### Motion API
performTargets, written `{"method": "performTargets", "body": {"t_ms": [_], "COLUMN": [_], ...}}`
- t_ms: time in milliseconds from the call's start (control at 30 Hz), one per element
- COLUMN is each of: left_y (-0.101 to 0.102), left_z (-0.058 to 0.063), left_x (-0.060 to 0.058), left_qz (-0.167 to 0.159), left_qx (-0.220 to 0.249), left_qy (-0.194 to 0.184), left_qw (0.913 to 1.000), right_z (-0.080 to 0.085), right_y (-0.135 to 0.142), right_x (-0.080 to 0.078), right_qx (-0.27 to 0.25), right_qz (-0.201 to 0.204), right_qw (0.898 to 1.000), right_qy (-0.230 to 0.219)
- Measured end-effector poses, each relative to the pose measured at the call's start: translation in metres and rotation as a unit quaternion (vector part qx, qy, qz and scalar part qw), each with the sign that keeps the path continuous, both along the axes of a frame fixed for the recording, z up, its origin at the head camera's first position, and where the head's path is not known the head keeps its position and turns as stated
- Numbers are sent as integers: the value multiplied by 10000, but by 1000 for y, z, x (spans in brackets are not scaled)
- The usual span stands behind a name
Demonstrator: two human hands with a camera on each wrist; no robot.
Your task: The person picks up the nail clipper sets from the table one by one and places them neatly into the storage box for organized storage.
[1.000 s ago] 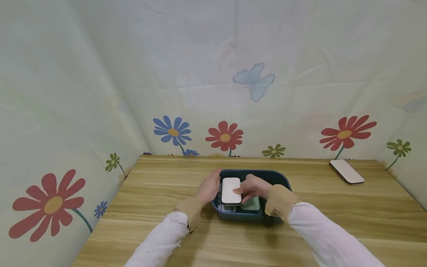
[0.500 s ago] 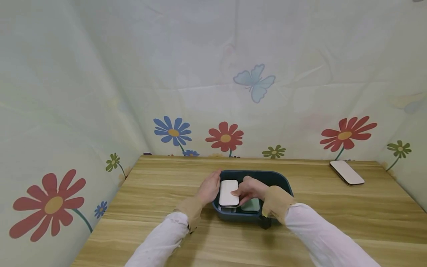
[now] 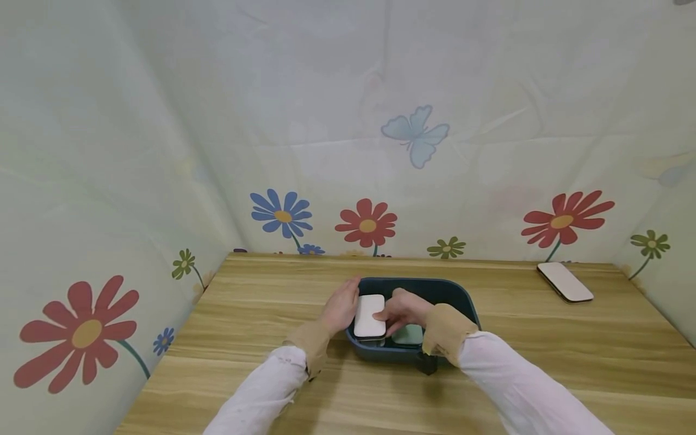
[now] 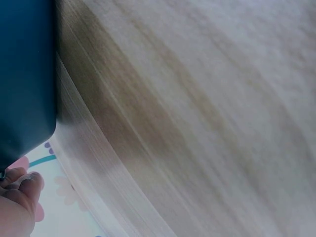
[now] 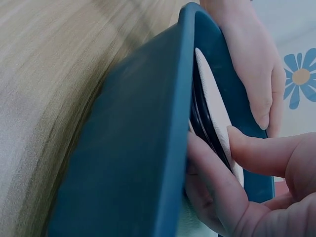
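A dark blue bin (image 3: 446, 291) sits on the wooden table. My left hand (image 3: 341, 306) grips its left rim; the right wrist view shows that hand (image 5: 256, 64) draped over the wall. Inside the bin's left end, my right hand (image 3: 405, 309) pinches a flat, rounded white-topped case (image 3: 370, 315) with black sides, thumb on top and fingers beneath. In the right wrist view the case (image 5: 215, 98) stands tilted within the walls. A pale green flat item (image 3: 408, 334) lies in the bin beside it. Whatever lies under the case is mostly hidden.
Another white-topped flat case (image 3: 565, 281) lies at the table's back right. The table (image 3: 261, 290) meets a flower-printed curtain (image 3: 304, 121) at its back edge. A dark lump (image 3: 426, 362) shows under my right wrist, by the bin's front wall.
My right hand has moved slightly left and down with the white-topped case, deeper into the bin's left end. My left hand has stayed at the rim.
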State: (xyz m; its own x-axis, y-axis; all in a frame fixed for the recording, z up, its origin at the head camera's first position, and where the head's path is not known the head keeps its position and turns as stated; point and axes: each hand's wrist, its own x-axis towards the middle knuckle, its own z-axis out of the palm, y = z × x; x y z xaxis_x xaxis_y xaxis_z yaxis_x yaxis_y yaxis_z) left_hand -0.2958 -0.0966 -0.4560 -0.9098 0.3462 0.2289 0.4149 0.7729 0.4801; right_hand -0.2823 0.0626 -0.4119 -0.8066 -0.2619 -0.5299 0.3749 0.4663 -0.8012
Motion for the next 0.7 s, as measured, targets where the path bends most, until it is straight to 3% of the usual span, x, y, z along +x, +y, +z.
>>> {"method": "performTargets", "body": {"t_ms": [33,67,167,267,300,333,700], "left_y": [-1,-3,-5,-3,-1,0,1], "left_z": [-2,-11,-15,-12,-3,-2,1], "left_x": [-1,-8,-11,-9,-2,-1,1], "left_qz": [-28,-108,-196,-117,-46,-21,32], "left_qx": [56,77,199,78,61,13,-73], "left_qy": [5,159,249,180,45,15,46], "left_qw": [10000,9998,9993,9997,10000,10000,10000], "right_z": [0,0,0,0,-1,-2,-3], "right_y": [0,-1,-1,-1,-1,-1,-4], "right_x": [0,0,0,1,1,1,0], "right_qx": [1,-3,-8,31,37,31,223], "right_qz": [-8,-36,-87,-99,-85,-61,310], "right_qw": [10000,10000,9999,9999,9999,10000,9992], "right_qy": [-9,-24,-63,-59,-52,-44,85]}}
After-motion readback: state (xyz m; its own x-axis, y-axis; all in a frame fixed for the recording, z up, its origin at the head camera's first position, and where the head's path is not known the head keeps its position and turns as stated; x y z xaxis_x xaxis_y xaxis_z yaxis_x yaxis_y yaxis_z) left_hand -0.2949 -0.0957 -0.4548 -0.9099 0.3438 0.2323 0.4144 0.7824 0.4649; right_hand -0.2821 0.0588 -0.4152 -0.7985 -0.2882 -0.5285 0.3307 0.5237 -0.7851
